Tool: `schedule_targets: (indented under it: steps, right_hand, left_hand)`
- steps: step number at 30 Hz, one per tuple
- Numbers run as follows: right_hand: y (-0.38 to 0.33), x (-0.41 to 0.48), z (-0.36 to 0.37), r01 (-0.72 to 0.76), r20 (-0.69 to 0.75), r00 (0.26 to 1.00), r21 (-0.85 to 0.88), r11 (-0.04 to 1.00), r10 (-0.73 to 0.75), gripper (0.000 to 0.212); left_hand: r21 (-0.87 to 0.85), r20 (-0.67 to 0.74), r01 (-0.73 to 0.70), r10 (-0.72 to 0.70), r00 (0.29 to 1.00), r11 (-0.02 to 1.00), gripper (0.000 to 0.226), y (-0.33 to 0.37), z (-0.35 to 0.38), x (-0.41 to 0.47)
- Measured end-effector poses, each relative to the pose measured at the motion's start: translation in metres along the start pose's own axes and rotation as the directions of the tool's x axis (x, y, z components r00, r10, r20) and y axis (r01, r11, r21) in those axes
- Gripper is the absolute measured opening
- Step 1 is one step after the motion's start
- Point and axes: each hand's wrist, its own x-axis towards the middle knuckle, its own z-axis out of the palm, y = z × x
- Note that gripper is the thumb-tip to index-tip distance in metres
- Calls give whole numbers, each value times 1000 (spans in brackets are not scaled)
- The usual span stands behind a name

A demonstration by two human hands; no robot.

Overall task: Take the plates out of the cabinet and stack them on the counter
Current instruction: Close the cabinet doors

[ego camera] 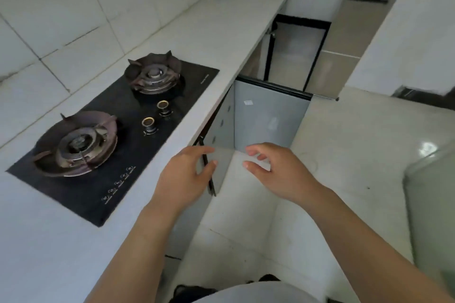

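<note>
Two empty hands reach toward the open cabinet under the counter.

The left hand (187, 174) and the right hand (273, 170) hold nothing, and their fingers are loose and a little bent. The left hand is right by the thin dark edge of the near cabinet door (212, 187); I cannot tell if it touches. A second gray door (268, 115) stands open just past both hands. No plates can be seen. They are likely inside the cabinet, down low and to the left, hidden under the white counter (209, 29). The left hand is nearer that side. The gas stove (118, 130) sits on the counter, so the stack needs a bare spot beside it.
</note>
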Motion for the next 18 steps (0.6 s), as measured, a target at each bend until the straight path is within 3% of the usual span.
schedule_targets:
  steps: [9, 18]
  right_hand:
    - [71, 22, -32, -170, -159, 972, 40, 985, 174, 33]
    - [140, 135, -50, -337, -264, 907, 10, 941, 328, 31]
  left_hand:
    - [19, 168, -204, 198, 966, 979, 32, 39, 48, 80]
    - [0, 317, -280, 265, 911, 960, 29, 27, 107, 229]
